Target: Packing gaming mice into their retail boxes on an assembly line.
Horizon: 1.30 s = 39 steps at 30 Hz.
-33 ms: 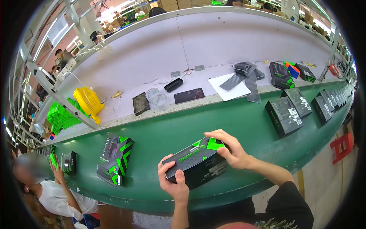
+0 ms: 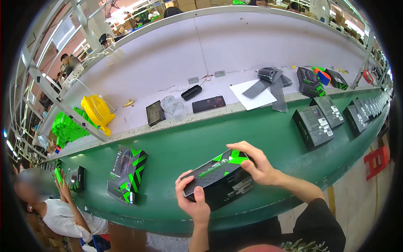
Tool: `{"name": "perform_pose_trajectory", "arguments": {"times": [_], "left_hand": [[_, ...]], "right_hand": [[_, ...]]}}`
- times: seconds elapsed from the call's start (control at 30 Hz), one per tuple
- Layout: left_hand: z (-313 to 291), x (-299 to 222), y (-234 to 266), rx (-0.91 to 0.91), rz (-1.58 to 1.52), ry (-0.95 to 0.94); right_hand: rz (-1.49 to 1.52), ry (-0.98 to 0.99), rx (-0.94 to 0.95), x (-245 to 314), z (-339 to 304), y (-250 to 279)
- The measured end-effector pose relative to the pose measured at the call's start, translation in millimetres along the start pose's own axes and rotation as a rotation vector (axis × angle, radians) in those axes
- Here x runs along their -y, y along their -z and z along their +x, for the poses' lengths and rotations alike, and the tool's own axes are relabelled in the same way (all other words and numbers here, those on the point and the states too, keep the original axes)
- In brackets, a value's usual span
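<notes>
Between my two hands a black and green cardboard box (image 2: 222, 185) is held at a slant above the green belt (image 2: 172, 164), with a narrow printed side facing up. My left hand (image 2: 193, 199) grips its left end, the thumb on the near edge and the fingers over the end. The right end is in my right hand (image 2: 256, 164), fingers along the far corner and thumb on the near edge. To the left on the belt lies another black and green box (image 2: 126, 176), apart from my hands.
Several boxes (image 2: 312, 128) stand on the belt at the right. On the shelf behind are a phone (image 2: 208, 104), a black tray (image 2: 155, 114), grey strips (image 2: 256, 88) on white paper, and a yellow fan (image 2: 97, 111). At far left a person's hand (image 2: 63, 187) holds something green.
The box has shifted very slightly to the right in my hands and tilted a little. Both hands keep their grip on it.
</notes>
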<state>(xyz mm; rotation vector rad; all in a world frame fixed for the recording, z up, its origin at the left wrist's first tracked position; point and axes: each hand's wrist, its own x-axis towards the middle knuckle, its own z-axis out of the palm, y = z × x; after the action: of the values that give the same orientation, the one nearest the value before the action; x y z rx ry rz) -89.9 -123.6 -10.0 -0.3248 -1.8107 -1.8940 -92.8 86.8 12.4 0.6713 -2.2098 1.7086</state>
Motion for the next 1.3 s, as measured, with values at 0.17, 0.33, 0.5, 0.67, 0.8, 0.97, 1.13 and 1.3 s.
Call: {"name": "perform_pose_trajectory", "arguments": {"times": [0.17,0.33,0.5,0.67,0.8,0.97,1.13,1.3], "left_hand": [[-2.5,-7.3,0.6,0.281,0.107,0.178],[12.1,9.5,28.8,0.519,0.368,0.078],[65.1,49.5,177.1,0.144,1.105,-0.099],[114.2,108.3,310.7,0.072,1.113,0.012],[129.3,133.4,312.8,0.159,0.953,0.091],[106.9,108.9,293.2,0.140,1.029,0.265],[90.5,94.4,266.2,0.132,1.044,0.221],[55.9,82.0,180.3,0.115,1.034,0.264]], "right_hand": [[-0.070,-0.074,-0.115,8.7,7.8,12.9],[-0.188,-0.420,0.082,-6.7,17.3,57.4],[-1.215,-0.550,-0.202,-46.9,-16.2,152.0],[-0.728,-0.463,0.040,-26.0,-0.4,121.9],[-1.047,-0.715,0.330,-40.7,-3.8,88.2],[-1.007,-0.690,0.358,-54.8,-7.7,104.7],[-1.031,-0.782,0.197,-52.3,-25.1,142.6],[-1.022,-0.152,0.095,-40.6,0.8,52.1]]}}
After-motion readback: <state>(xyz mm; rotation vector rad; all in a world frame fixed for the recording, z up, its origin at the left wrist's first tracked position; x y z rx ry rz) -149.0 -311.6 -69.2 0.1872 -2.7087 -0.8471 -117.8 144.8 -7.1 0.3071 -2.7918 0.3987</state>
